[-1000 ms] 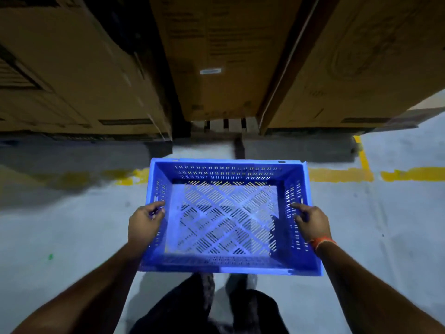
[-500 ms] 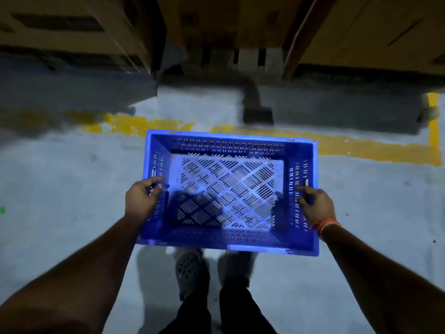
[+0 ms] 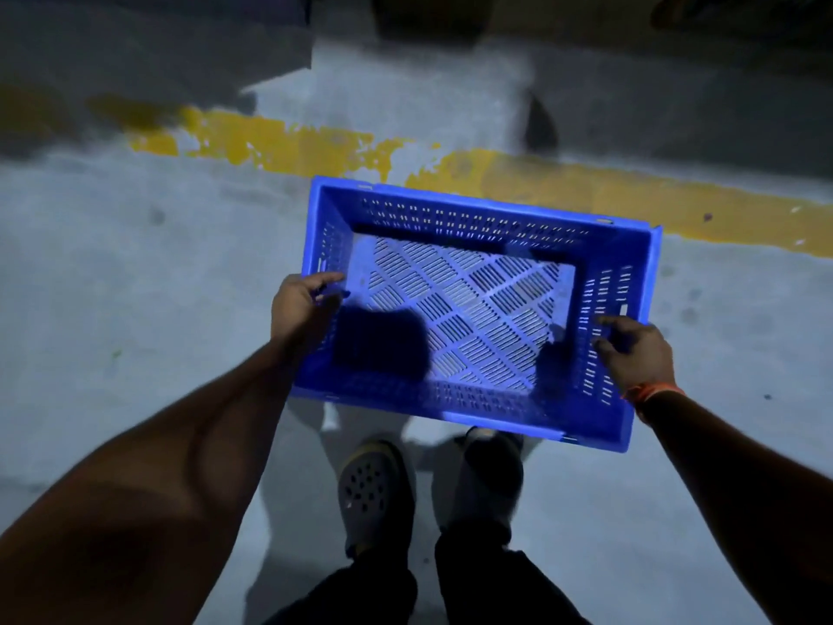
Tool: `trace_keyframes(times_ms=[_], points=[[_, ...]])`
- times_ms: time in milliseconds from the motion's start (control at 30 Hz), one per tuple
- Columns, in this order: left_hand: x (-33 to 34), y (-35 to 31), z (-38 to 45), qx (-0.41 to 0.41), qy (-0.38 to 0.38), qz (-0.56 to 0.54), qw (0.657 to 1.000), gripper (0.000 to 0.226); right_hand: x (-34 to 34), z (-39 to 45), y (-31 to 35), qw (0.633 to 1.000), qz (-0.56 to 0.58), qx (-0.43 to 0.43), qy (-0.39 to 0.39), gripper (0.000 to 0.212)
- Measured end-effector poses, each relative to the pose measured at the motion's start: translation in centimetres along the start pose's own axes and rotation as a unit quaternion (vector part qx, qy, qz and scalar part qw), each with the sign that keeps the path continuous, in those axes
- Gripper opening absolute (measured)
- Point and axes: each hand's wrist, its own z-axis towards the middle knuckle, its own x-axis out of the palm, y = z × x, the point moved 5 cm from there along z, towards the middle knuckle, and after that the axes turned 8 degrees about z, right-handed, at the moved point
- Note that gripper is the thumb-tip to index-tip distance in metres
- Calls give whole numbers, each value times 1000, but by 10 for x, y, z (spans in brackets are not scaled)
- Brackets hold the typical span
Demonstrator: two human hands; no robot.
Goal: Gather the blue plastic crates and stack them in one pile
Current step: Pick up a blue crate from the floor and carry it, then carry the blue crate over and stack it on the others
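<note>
One blue plastic crate [image 3: 469, 218] with slotted walls and a lattice bottom hangs in front of me, open side up and empty. My left hand [image 3: 299, 309] grips its left wall, thumb over the rim. On the opposite side my right hand [image 3: 638, 351] grips the right wall, an orange band on the wrist. The crate is tilted slightly, its right end lower in the view. No other crate is in sight.
Grey concrete floor lies all around, crossed by a worn yellow painted line [image 3: 279, 146] just beyond the crate. My feet in grey clogs [image 3: 374, 493] stand under the crate's near edge. Dark shadow and pallet bases [image 3: 428, 15] fill the top.
The view has tipped downward and the cardboard boxes have left the frame. The crate, still held in both hands, has shifted right and sits lower over my feet.
</note>
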Motion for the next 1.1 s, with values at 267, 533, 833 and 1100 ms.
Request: trace_keyframes(times_ms=[267,533,833,1100], points=[[-37,-19,-31,-11,-43,51,998,33,-30,-43,31,998,-42,35,-34,44],[-172,-121,-147,75,-38,11,996,27,-115,-159,165,997,4,-67,41,31],[-340,-237,-277,28,7,-65,998,22,-240,-279,287,992,78,-93,47,26],[-403,-289,-345,24,-17,-147,989,17,-287,-341,337,978,149,-113,88,17]])
